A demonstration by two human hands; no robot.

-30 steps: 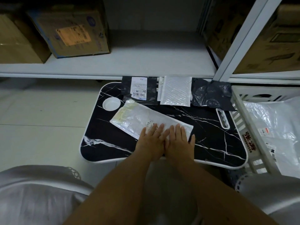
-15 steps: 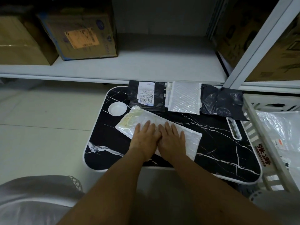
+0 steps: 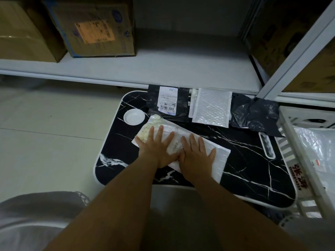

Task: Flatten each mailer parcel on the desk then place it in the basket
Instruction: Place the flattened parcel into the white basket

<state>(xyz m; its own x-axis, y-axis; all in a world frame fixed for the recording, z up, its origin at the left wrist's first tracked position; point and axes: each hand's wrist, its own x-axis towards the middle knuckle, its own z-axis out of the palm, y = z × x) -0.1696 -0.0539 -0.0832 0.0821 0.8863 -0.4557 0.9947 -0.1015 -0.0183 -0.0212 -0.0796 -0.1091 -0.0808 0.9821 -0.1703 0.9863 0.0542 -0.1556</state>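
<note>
The black marble-look desk (image 3: pixel 253 160) sits just under a shelf (image 3: pixel 163 69), with the white basket (image 3: pixel 290 160) right beside its right edge and already holding at least one clear bag. The white mailer (image 3: pixel 220 156) lies slanted near the desk's front edge, and both the left hand (image 3: pixel 157 149) and right hand (image 3: pixel 196 154) are spread flat, pressing it down. My worry is the slick plastic sliding off that front edge if they push toward themselves, or trapped air puffing it back up.
</note>
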